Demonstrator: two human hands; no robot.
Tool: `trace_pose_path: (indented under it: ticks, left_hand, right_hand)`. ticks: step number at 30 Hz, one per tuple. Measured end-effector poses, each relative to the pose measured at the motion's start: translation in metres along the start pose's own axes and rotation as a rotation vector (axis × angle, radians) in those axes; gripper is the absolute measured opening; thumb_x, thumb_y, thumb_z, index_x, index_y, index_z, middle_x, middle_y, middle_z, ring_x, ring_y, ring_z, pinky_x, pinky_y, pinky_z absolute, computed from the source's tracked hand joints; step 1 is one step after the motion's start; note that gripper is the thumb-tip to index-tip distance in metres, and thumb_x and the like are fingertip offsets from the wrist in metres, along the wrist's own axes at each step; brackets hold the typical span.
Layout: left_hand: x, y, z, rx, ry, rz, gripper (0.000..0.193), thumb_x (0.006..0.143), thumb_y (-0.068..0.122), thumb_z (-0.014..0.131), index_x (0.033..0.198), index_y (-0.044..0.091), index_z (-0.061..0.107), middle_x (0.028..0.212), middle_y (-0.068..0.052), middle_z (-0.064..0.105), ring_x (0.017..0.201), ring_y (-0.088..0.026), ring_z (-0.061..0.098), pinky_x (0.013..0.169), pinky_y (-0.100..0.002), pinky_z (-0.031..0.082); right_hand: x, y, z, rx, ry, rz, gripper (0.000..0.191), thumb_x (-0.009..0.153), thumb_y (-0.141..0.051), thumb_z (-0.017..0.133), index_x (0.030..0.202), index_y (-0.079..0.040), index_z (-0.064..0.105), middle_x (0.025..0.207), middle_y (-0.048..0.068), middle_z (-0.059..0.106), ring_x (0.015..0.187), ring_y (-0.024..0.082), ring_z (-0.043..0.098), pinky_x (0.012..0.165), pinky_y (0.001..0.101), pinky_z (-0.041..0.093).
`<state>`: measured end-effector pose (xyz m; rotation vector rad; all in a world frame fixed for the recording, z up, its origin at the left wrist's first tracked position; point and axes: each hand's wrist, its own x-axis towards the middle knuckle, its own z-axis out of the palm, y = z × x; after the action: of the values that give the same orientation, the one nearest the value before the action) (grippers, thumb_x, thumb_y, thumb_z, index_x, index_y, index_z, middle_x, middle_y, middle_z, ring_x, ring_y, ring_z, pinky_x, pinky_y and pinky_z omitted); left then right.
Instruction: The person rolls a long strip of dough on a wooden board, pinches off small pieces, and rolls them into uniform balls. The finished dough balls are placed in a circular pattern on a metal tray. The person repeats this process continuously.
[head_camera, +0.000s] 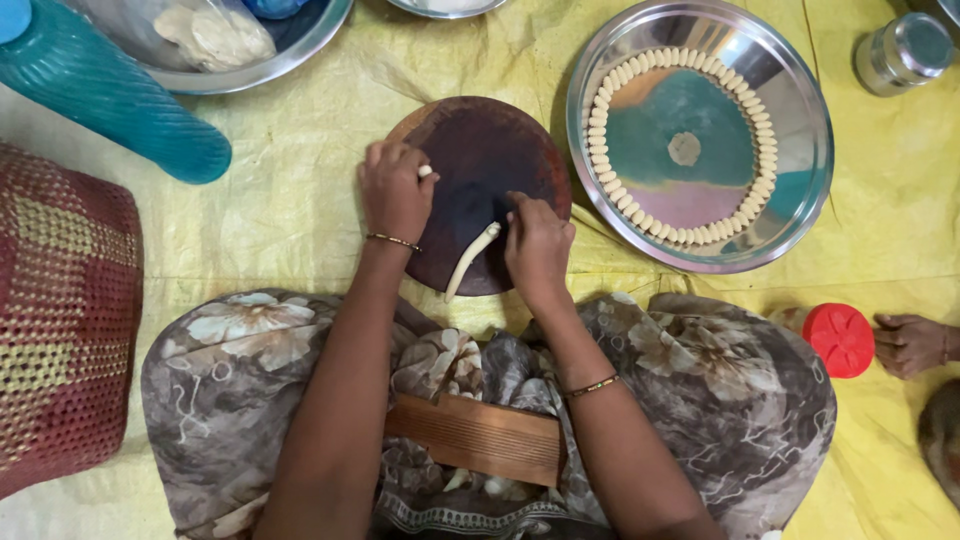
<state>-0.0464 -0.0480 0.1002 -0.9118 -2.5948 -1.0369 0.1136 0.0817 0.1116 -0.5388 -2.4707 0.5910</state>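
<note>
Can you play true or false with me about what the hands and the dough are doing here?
1. The right hand pinches the end of a thin dough rope. True.
2. The dough rope lies on the steel plate. False: it lies on the round dark wooden board.
3. Small dough pieces form a ring inside the steel plate. True.
4. The left hand is holding the blue bottle. False: it rests on the board's edge with a small dough bit at its fingers.
5. A red lid sits on the wooden board. False: it is down at the right.
</note>
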Motion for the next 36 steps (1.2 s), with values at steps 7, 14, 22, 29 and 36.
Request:
trace_pose_path:
  ticks: [7, 14, 22, 29, 36]
  left_hand:
    - [-0.005, 0.004, 0.003, -1.024, -0.613, -0.363, 0.017, 0.09, 0.014, 0.079, 0.102, 0.003, 0.079, 0.081, -0.003, 0.076, 0.067, -0.006, 0.067, 0.061, -0.02, 0.056]
    - [-0.011, 0.003, -0.004, -1.13, -0.834, -0.405, 0.019, 0.09, 0.015, 0.08, 0.096, -0.002, 0.077, 0.078, -0.003, 0.074, 0.066, -0.005, 0.063, 0.059, -0.019, 0.049]
    - [-0.013, -0.007, -0.002, -1.187, -0.845, -0.365, 0.011, 0.089, 0.007, 0.075, 0.093, -0.003, 0.076, 0.078, -0.002, 0.071, 0.066, -0.006, 0.06, 0.06, -0.02, 0.049]
    - [0.0, -0.032, -0.021, -1.085, -0.246, -0.628, 0.014, 0.086, 0.008, 0.079, 0.097, 0.001, 0.075, 0.079, -0.002, 0.074, 0.065, -0.007, 0.066, 0.057, -0.02, 0.056]
    - [0.0, -0.033, -0.027, -1.066, -0.083, -0.622, 0.017, 0.086, 0.013, 0.084, 0.088, 0.006, 0.069, 0.075, 0.0, 0.071, 0.062, -0.005, 0.063, 0.053, -0.019, 0.049]
  right_hand:
    - [0.003, -0.017, -0.01, 0.393, -0.02, -0.071, 0.029, 0.085, -0.005, 0.081, 0.113, -0.003, 0.072, 0.097, 0.011, 0.069, 0.082, 0.024, 0.07, 0.071, 0.0349, 0.056]
    - [0.005, -0.018, -0.012, 0.324, -0.001, -0.189, 0.012, 0.083, 0.0, 0.081, 0.093, -0.002, 0.074, 0.087, 0.01, 0.07, 0.078, 0.024, 0.071, 0.067, 0.0349, 0.056]
    - [-0.001, -0.011, -0.004, 0.332, 0.012, -0.19, 0.01, 0.079, 0.001, 0.077, 0.085, 0.001, 0.069, 0.082, 0.012, 0.067, 0.07, 0.023, 0.069, 0.059, 0.0346, 0.055]
    - [0.004, 0.014, -0.002, 0.146, 0.021, -0.056, 0.01, 0.082, -0.001, 0.079, 0.091, -0.001, 0.075, 0.087, 0.014, 0.07, 0.074, 0.029, 0.07, 0.067, 0.0384, 0.056]
    - [-0.004, 0.008, 0.006, 0.097, -0.144, -0.033, 0.009, 0.079, -0.001, 0.078, 0.087, -0.001, 0.076, 0.089, 0.016, 0.071, 0.081, 0.035, 0.07, 0.075, 0.044, 0.055]
